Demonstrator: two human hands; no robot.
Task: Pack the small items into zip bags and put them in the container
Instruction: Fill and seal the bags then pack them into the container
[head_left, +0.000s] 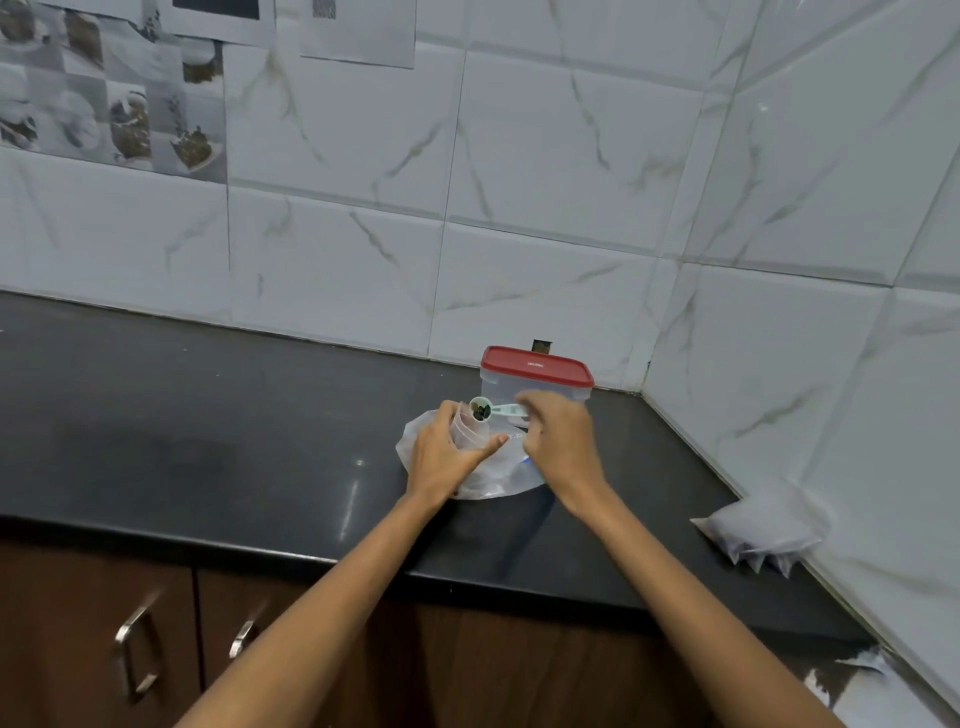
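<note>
**Scoop over the small bag**

Where the dark surface (218, 447) meets its front edge, brown cupboard doors (98, 639) with metal handles sit below, and both bare forearms reach forward over it. At the right edge, against the wall tiles, lies a pile of clear zip bags (766, 535). Further in, the left hand (447, 449) grips a small zip bag (470, 434), fingers and thumb curled round it so that its mouth stands open and upward. Just beside it, the right hand (558, 441) pinches the handle of a pale green scoop (493, 409), whose bowl, holding dark small items (481, 412), hovers at the bag's mouth. Under both hands lies a larger crumpled clear bag (493, 478). Just behind them stands the clear container (535, 387), its red lid (535, 366) on, near the tiled wall (519, 208).
</note>
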